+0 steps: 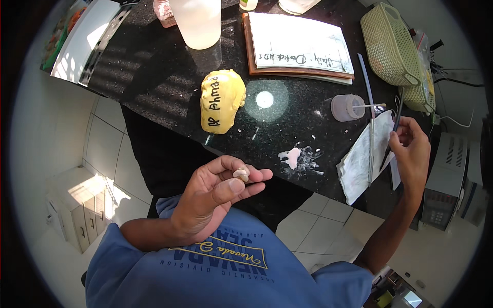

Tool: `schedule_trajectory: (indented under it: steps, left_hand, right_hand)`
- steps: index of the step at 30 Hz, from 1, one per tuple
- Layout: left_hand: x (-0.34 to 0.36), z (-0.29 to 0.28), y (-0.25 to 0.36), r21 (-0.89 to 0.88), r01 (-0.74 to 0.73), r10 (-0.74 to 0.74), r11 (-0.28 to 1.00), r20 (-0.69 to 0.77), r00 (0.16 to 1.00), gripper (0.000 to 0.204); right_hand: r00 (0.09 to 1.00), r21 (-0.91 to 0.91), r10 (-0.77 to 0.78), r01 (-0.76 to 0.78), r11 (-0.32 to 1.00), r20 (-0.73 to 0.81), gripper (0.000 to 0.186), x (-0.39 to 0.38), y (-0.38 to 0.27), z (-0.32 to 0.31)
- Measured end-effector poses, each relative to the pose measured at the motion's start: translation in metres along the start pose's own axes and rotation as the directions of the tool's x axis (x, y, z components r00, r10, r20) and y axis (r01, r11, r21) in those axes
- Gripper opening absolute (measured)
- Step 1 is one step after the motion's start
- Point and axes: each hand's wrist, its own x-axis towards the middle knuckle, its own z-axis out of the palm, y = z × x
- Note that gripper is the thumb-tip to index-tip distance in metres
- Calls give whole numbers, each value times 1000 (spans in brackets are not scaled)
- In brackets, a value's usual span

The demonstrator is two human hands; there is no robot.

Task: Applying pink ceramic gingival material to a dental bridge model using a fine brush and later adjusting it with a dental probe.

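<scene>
Black speckled stone counter is filling the upper view, above a pale tiled floor. A cream woven basket is sitting at the far right, a brown-edged clipboard with paper is lying at centre, and a translucent plastic jug is standing behind a yellow lumpy mould. The left hand is curling palm up below the counter edge, pinching a small pale tooth-shaped piece between thumb and fingertips. The right hand is gripping a thin dark brush over a white tissue, near a small clear cup.
</scene>
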Motion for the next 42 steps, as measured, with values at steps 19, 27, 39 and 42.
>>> schedule_trajectory:
  steps: [19, 27, 39, 42]
  left_hand:
    - [3, -3, -17, -39, -14, 14, 999, 0, 1000, 21]
    - [2, -7, -18, -83, -3, 4, 997, 7, 1000, 21]
    - [2, -5, -18, -118, -25, 25, 993, 0, 1000, 22]
    - [2, -3, -17, -85, -7, 5, 996, -24, 1000, 22]
  right_hand:
    - [965, 764, -193, 257, 592, -175, 18, -106, -59, 79]
    - [956, 776, -203, 291, 559, -212, 17, -112, -53, 85]
    - [917, 709, -367, 364, 604, -158, 23, -104, -52, 81]
    - [929, 733, -335, 335, 592, -154, 22, -107, -51, 80]
